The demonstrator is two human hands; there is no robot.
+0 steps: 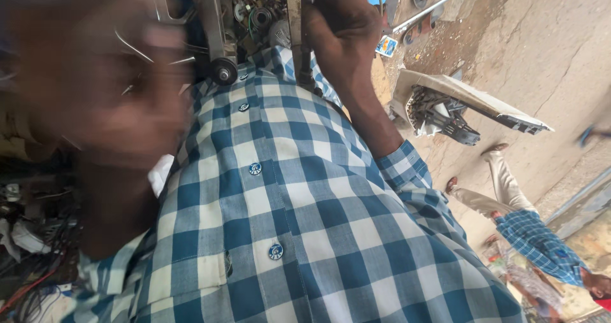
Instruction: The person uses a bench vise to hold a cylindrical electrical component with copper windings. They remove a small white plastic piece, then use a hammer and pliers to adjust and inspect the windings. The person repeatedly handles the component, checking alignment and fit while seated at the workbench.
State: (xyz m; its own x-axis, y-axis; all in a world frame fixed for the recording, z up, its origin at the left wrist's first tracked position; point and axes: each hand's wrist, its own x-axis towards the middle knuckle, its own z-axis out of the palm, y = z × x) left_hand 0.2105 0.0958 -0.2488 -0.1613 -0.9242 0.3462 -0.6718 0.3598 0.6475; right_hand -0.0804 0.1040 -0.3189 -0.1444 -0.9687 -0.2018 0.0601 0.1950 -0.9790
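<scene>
**Right hand clamped on a metal bar, left hand a blur**

Right hand (340, 33): closed round an upright grey metal bar (294, 24) at the top of the view, fingers wrapped over its right edge, knuckles outward, wrist and forearm running down to a rolled checked cuff. Firm contact, no gap visible between palm and bar.

Left hand (95, 75): raised close to the camera, heavily blurred. Thin bright wires or pins (135, 48) seen across it, seemingly between the fingers; cannot tell how far open, nor whether anything is truly gripped.

Metal bar: narrow, flat, dull grey, worn and scuffed, lower end just above the shirt front. Just beside it to the left, a second grey metal arm (213, 24) ending in a small black wheel (224, 72) resting against the cloth. Between the two, a cluttered mechanism (258, 14) of coils, small round parts and dark wiring.

Lower frame filled by a blue-and-white checked shirt (305, 221) with round blue buttons. At far left, a tangle of dark cables (32, 234). To the right, on the dusty ground, a broken pale panel (458, 100) with black plastic ribs beneath. Further right, another person (528, 234) in a similar checked shirt and light trousers, well apart from the bar.
</scene>
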